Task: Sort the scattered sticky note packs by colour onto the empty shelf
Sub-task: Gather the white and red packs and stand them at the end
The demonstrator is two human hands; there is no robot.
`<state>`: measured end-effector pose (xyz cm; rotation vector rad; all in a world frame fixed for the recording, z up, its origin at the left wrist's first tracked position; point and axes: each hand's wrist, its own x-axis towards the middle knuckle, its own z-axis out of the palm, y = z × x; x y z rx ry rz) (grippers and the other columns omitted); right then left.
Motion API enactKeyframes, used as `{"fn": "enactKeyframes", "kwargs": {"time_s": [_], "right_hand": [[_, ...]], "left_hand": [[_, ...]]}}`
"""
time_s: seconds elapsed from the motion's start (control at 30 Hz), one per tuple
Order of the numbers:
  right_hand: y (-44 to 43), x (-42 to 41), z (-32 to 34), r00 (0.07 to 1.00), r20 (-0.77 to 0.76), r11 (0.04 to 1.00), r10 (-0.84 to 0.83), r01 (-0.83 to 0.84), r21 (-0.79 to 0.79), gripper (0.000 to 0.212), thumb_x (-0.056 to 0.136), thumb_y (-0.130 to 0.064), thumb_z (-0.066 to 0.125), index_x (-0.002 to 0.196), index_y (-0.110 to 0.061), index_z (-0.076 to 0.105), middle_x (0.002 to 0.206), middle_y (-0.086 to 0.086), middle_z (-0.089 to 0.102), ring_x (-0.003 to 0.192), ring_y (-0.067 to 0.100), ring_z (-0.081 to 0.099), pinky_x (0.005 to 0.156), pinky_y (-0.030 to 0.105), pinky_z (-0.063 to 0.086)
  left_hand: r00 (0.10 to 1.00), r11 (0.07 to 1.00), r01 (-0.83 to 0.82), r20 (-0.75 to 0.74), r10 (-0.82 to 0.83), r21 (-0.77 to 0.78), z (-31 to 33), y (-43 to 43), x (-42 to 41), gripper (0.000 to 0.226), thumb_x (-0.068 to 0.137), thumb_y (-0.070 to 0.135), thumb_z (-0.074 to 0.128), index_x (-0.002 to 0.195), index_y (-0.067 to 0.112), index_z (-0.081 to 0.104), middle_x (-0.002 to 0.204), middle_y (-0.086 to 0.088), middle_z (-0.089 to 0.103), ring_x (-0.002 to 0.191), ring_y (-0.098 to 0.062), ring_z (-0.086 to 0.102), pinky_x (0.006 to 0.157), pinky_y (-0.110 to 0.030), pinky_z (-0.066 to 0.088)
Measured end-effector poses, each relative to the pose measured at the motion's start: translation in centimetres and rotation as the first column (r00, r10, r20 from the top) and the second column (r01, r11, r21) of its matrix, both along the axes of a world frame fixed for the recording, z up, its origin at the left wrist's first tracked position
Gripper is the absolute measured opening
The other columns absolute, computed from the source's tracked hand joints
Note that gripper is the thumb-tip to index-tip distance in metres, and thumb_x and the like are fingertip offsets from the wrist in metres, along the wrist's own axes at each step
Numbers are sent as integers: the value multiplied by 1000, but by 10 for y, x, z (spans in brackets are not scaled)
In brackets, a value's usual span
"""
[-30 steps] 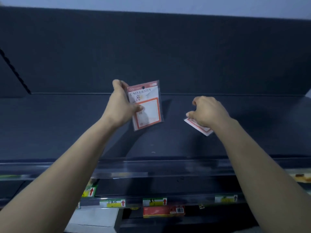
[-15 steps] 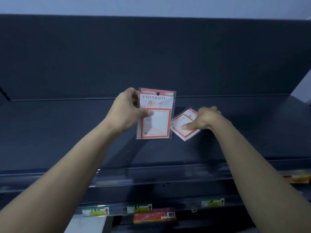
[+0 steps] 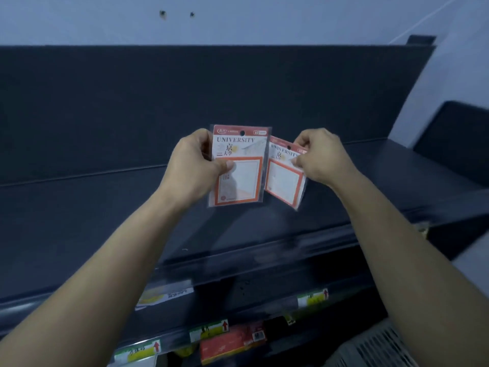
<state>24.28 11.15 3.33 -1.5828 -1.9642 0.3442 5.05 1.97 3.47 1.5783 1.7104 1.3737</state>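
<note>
Now the left hand (image 3: 194, 165) pinches one orange pack (image 3: 238, 165), the right hand (image 3: 321, 157) pinches another (image 3: 284, 176); best square their edges together before setting them against the shelf's (image 3: 105, 221) back edge.

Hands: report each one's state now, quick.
Left hand: grips an orange-bordered sticky note pack.
Right hand: pinches a second orange-bordered pack.

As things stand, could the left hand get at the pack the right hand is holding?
Likely yes for reach: the right pack, pinched by the right hand, hangs just beside the left pack with nothing between. But the left hand grips its own pack, so its fingers are occupied.
</note>
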Motion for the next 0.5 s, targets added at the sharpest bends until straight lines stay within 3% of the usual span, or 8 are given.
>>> {"fn": "enactKeyframes", "kwargs": {"time_s": [0.23, 0.37, 0.5], "right_hand": [[-111, 71, 5, 925, -68, 922, -374, 379, 84, 11, 81, -6, 65, 84, -16, 62, 92, 5, 65, 87, 23, 61, 76, 33, 50], [-192, 115, -2, 808, -84, 808, -583, 587, 43, 11, 80, -6, 66, 83, -17, 62, 89, 6, 67, 88, 26, 61, 76, 32, 47], [-287, 165, -4, 648, -84, 649, -757, 761, 17, 12, 80, -10, 69, 80, -20, 61, 86, 9, 66, 85, 26, 61, 77, 33, 51]], "left_hand": [[924, 924, 382, 17, -382, 10, 1, -28, 54, 18, 81, 4, 69, 94, 15, 61, 90, 6, 68, 83, -8, 67, 72, -23, 56], [805, 805, 593, 11, -593, 4, -2, -60, 107, 18, 82, 5, 68, 96, 15, 61, 86, 11, 66, 73, 6, 62, 58, -8, 50], [625, 624, 781, 26, -781, -17, -4, -105, 175, 21, 81, 0, 68, 100, 8, 62, 91, 4, 69, 79, -3, 65, 70, -18, 56]]}}
